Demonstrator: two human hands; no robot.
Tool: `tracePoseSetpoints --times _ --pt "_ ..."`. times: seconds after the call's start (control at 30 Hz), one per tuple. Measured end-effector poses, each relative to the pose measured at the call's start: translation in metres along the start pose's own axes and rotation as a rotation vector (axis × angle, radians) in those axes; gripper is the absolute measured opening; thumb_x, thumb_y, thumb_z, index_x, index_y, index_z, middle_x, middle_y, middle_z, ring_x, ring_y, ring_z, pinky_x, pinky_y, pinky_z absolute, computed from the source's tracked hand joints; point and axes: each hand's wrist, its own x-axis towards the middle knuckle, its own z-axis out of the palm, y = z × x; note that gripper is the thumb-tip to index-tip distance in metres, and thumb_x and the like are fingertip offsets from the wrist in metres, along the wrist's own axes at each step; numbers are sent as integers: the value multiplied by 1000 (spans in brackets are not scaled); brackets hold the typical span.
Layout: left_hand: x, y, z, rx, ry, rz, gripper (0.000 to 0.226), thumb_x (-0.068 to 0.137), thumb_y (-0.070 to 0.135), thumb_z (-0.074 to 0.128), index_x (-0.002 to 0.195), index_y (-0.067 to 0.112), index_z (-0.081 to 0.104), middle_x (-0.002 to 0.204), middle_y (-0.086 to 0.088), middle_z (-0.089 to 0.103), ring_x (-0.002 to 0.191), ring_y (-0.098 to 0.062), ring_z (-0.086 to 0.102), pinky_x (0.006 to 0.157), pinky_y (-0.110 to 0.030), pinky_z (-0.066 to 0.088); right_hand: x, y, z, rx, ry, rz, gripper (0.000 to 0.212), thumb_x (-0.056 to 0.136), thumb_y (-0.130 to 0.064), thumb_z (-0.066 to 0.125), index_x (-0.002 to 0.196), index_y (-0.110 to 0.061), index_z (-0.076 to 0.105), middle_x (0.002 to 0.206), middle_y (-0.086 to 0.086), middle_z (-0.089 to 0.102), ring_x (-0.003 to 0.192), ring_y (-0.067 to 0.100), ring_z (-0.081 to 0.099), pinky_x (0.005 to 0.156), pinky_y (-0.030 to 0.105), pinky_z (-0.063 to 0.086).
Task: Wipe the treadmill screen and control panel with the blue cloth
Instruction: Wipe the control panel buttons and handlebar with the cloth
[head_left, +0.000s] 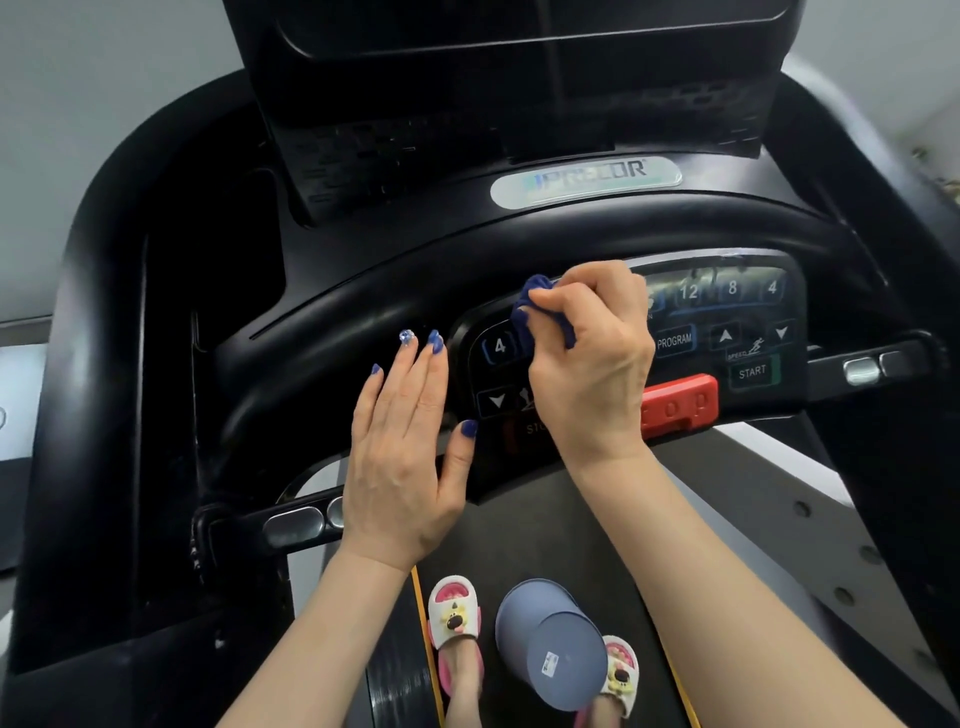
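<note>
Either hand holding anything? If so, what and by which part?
The right hand grips the bunched blue cloth, fingers curled round its middle, against the control panel. The left hand holds nothing; it lies flat beside the panel.

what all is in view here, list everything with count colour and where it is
blue cloth: 1, dark blue, bunched on the control panel under the right hand
control panel: 1, black with lit buttons, centre right
treadmill screen: 1, black and dark, top centre
brand badge: 1, silver, below the screen
stop clip: 1, red, lower edge of the panel
handlebar: 1, black, curving in front of the panel
grip sensors: silver, on the side grips left and right
bucket: 1, grey-blue, on the belt between the feet
belt: 1, dark grey, bottom centre
slippers: 2, white and pink, on the feet
left hand: 1, fingers straight, resting flat left of the panel
right hand: 1, fingers gripping the cloth
</note>
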Motion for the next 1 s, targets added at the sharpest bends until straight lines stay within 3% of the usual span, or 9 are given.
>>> tracePoseSetpoints --times 0.17,0.3,0.63,1.0 --pt "-1 0 0 14 25 59 61 101 29 45 154 3 28 162 -11 29 152 -26 26 124 -49 20 -15 3 -4 -26 17 -1 7 89 -6 70 89 0 72 96 14 61 87 24 52 80 37 48" --pt "-2 1 0 45 28 88 62 101 29 46 154 2 29 163 -11 25 153 -26 23 125 -49 17 -33 5 -11 -78 40 29 5 88 -5 71 91 -2 74 94 13 62 85 25 53 74 40 47" --pt "-2 1 0 50 21 80 63 100 29 45 154 3 25 163 -12 24 154 -24 20 124 -50 18 -44 3 -13 -69 91 150 3 82 -1 73 84 0 72 89 11 61 85 21 51 75 40 48" --pt "-2 3 0 65 17 85 65 100 27 45 155 4 21 164 -12 23 154 -26 19 125 -50 16 -66 6 -27 -121 16 66 5 85 1 71 80 2 71 80 12 58 74 27 53 68 41 46"
